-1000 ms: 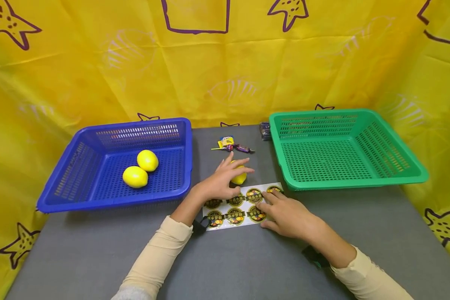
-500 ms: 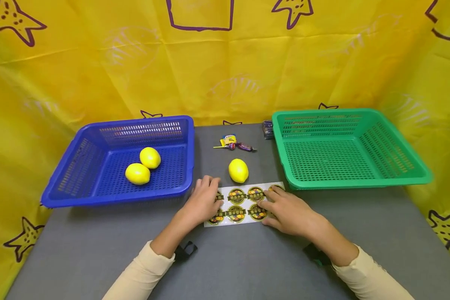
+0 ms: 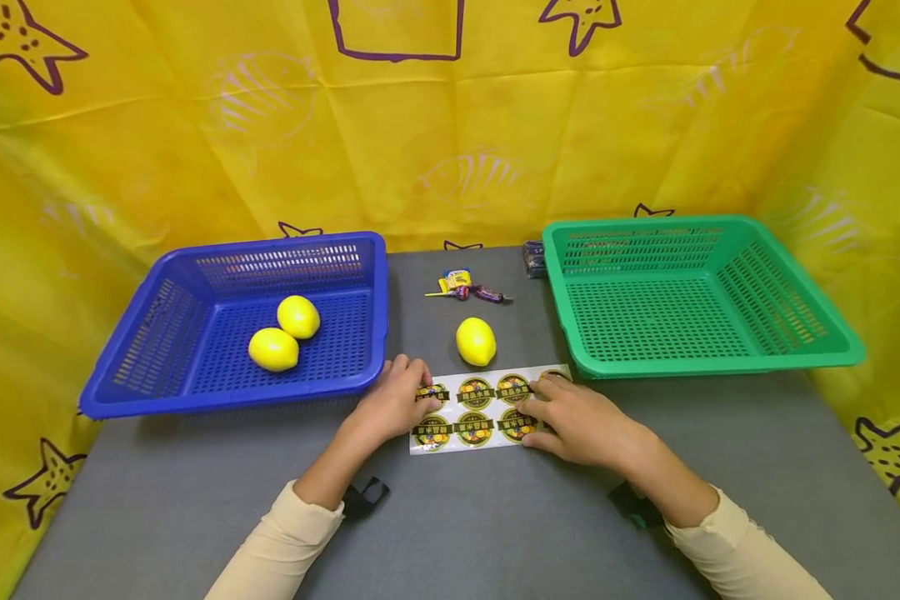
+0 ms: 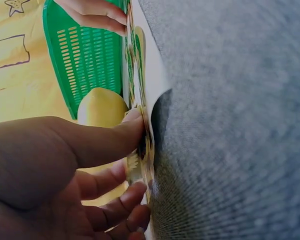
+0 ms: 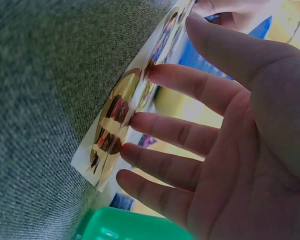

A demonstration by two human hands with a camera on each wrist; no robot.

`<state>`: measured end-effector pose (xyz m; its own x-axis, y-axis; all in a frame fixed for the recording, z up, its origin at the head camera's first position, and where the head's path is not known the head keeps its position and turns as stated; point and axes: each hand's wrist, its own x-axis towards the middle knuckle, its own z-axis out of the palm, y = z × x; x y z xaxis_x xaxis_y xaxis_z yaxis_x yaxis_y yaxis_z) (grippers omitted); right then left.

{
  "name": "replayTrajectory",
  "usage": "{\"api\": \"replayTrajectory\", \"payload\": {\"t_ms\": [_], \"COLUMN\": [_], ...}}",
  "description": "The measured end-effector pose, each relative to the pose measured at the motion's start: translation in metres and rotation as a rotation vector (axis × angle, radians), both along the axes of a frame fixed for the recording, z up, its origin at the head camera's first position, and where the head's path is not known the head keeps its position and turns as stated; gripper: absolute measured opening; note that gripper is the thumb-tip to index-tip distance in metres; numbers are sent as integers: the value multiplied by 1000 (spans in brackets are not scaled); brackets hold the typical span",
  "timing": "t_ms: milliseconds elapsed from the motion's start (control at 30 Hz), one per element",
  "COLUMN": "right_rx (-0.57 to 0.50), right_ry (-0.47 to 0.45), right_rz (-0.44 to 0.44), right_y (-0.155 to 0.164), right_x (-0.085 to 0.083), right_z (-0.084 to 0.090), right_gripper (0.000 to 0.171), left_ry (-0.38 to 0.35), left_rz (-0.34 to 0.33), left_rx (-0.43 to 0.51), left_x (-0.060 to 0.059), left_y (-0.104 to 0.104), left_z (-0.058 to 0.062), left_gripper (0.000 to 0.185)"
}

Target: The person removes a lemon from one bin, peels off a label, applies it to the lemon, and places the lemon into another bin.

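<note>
A white sheet of round black-and-gold fruit stickers (image 3: 474, 427) lies on the grey table. At its left end, my left hand (image 3: 397, 398) pinches the sheet between thumb and fingers. In the left wrist view the thumb (image 4: 125, 135) lies on a sticker, and the sheet's near edge bows up off the cloth there. My right hand (image 3: 581, 421) rests on the right end, its fingers (image 5: 175, 132) extended with the tips on the stickers. A yellow lemon (image 3: 476, 342) stands just behind the sheet, apart from both hands.
A blue basket (image 3: 232, 404) holding two lemons (image 3: 273, 349) is at the left. At the right is a green basket (image 3: 712, 367), with a dark package (image 3: 534, 259) beside it. Wrapped sweets (image 3: 456, 282) and a lollipop (image 3: 461, 292) lie behind the lemon. Yellow cloth hangs behind.
My left hand has left the lemon and moved back to the sheet's left end, shifting slightly further left since half a second ago. The right hand has stayed on the sheet.
</note>
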<state>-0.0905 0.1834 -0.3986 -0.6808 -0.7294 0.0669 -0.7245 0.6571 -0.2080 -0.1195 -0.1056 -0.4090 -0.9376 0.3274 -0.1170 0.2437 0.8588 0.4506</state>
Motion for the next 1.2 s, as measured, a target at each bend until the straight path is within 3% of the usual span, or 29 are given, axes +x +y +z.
{"api": "replayTrajectory", "payload": {"t_ms": [133, 300, 533, 667, 800, 900, 1000, 1200], "right_rx": [5, 13, -7, -116, -274, -362, -405, -438], "right_ry": [2, -8, -11, -3, -109, -226, -313, -387], "right_rz": [4, 4, -18, -115, -261, -342, -380, -390], "right_y": [0, 0, -8, -21, -36, -44, -49, -56], "right_x": [0, -2, -8, -18, -35, -51, -64, -77], "right_z": [0, 1, 3, 1, 1, 1, 1, 1], "right_gripper": [38, 40, 34, 34, 57, 71, 78, 81], "left_ry": [-13, -18, 71, 32, -31, -76, -115, -134], "left_rz": [1, 1, 40, 76, 126, 164, 187, 186], "left_rx": [69, 315, 609, 773, 910, 935, 901, 818], "left_x": [0, -1, -9, -18, -33, -45, -55, -70], "left_y": [0, 3, 15, 23, 31, 36, 39, 44], "left_z": [1, 8, 13, 13, 12, 10, 9, 8], "left_gripper": [30, 34, 28, 25, 26, 28, 29, 31]}}
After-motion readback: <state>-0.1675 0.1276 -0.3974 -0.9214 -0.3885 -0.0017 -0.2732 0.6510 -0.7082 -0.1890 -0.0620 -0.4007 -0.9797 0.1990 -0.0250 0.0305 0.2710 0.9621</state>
